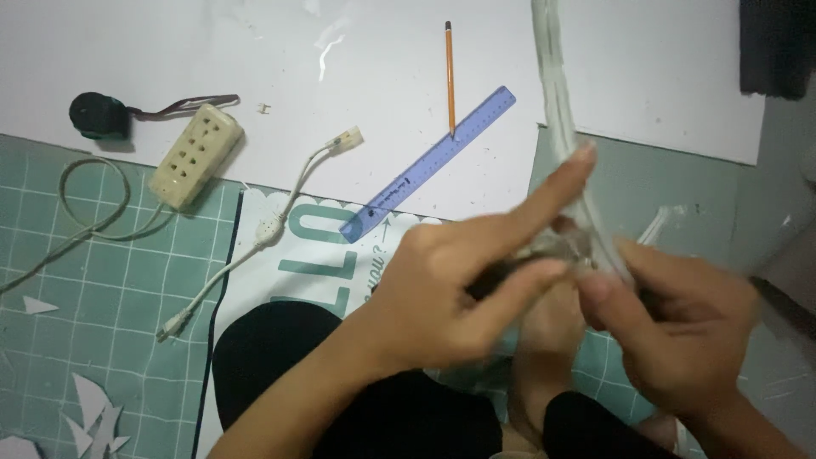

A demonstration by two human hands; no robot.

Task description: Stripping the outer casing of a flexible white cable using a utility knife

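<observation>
in the head view we are looking down at our two hands meeting over the green gridded cutting mat, right of the middle. our left hand is reaching in from the near left with its forefinger stretched out along the long pale translucent plastic strip, while thumb and other fingers are pinching something small and blurred where the hands meet. our right hand is closing on the same spot from the near right, thumb and fingers pressed on the strip's near end. the strip is running from that pinch away to the far edge, bowing slightly.

we are judging the strip to be light, thin and springy, likely slick, so it is best taken close to the working end with a firm pinch, the forefinger steadying its length. what exactly sits in the pinch we cannot tell.

off to the left are lying a cream multi-socket power strip, a white cable with plug ends, a blue plastic ruler and an orange pencil on white paper sheets.
</observation>
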